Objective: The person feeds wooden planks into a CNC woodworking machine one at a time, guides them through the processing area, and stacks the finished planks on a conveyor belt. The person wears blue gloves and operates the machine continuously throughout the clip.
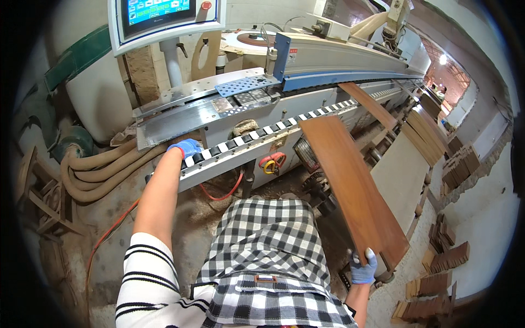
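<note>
Head view, surroundings: a long machine (339,60) runs from the centre to the upper right, with a screen panel (161,12) at upper left.
Roller rail: a rail (219,162) of black and white rollers crosses along the machine's near side.
Floor, left: thick tan hoses (104,170) bend near a wooden frame (46,194).
Right side: stacks of wood (451,258) stand by the wall; a long pale surface (402,177) lies beyond the board.
In the way: another brown board (369,104) lies across the rail farther along.
Left hand: blue-gloved, the left hand (187,148) rests at the rail's near end; how its fingers are set cannot be told.
Right hand: in a blue-grey glove, the right hand (363,268) grips the near board's lower end.
Near board: the near board (350,183) is long, flat, reddish-brown and smooth, slanting from the rail's edge to the right hand.
</note>
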`<state>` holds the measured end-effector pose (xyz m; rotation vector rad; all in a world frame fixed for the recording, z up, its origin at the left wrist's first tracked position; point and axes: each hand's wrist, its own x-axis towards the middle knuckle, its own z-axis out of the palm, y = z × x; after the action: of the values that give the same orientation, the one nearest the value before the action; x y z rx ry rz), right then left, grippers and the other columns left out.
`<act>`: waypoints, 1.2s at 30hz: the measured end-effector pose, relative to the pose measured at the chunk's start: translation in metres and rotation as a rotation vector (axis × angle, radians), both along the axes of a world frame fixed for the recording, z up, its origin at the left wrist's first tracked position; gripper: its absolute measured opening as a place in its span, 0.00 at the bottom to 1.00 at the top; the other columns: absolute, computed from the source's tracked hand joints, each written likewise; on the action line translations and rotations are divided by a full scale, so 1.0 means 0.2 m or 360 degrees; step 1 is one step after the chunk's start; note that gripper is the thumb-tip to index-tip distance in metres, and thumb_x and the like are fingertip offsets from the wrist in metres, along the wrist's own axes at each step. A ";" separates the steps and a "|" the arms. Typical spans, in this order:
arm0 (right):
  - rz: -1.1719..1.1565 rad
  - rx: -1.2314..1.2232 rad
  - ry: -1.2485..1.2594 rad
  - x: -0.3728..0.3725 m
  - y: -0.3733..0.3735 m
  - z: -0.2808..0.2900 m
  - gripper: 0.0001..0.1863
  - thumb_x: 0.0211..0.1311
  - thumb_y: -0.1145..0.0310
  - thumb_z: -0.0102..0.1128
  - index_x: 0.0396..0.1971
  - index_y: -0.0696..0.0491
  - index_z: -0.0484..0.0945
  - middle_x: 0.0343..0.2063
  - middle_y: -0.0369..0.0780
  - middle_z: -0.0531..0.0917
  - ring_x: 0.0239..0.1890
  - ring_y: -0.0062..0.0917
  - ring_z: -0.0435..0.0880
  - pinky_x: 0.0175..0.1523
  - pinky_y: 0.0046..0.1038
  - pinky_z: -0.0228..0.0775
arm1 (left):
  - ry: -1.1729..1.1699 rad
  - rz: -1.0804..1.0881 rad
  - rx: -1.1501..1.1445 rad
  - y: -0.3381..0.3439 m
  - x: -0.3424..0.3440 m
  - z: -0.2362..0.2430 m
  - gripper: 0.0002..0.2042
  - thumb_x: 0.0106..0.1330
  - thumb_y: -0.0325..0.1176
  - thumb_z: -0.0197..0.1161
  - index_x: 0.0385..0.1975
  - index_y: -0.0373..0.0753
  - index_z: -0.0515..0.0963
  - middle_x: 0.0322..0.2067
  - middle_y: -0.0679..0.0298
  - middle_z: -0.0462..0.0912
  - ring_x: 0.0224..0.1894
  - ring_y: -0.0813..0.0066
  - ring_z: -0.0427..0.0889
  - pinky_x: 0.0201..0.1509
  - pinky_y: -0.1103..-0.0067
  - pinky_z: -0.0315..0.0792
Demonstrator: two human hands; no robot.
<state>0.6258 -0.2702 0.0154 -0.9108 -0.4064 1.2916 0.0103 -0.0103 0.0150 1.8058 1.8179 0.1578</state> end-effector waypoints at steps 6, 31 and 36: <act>0.0459 -0.0002 -0.0011 -0.45 0.33 0.11 0.16 0.51 0.66 0.55 0.40 0.56 0.70 0.27 0.38 0.78 0.23 0.24 0.77 0.39 0.32 0.74 | -0.0040 0.0018 -0.0118 -0.01 0.03 0.04 0.19 0.54 0.47 0.54 0.44 0.48 0.77 0.45 0.62 0.78 0.47 0.63 0.75 0.52 0.72 0.67; 0.1996 0.0263 -0.0651 -1.21 0.44 0.25 0.20 0.58 0.61 0.55 0.42 0.64 0.73 0.24 0.39 0.77 0.26 0.19 0.76 0.34 0.19 0.69 | 0.0162 0.0049 0.0005 0.03 0.00 -0.04 0.19 0.55 0.42 0.54 0.44 0.40 0.75 0.44 0.53 0.76 0.48 0.57 0.74 0.51 0.69 0.68; 0.1833 0.0280 -0.0653 -1.16 0.46 0.23 0.19 0.57 0.61 0.56 0.37 0.64 0.76 0.24 0.41 0.80 0.26 0.20 0.77 0.34 0.20 0.70 | 0.0102 -0.0068 0.0164 -0.03 0.02 0.02 0.16 0.59 0.40 0.53 0.44 0.41 0.75 0.43 0.56 0.78 0.45 0.61 0.75 0.50 0.71 0.67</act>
<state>0.3942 -0.1784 0.0610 -0.7855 -1.4915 2.0379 0.0143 -0.0171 0.0188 1.9398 1.8439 0.1825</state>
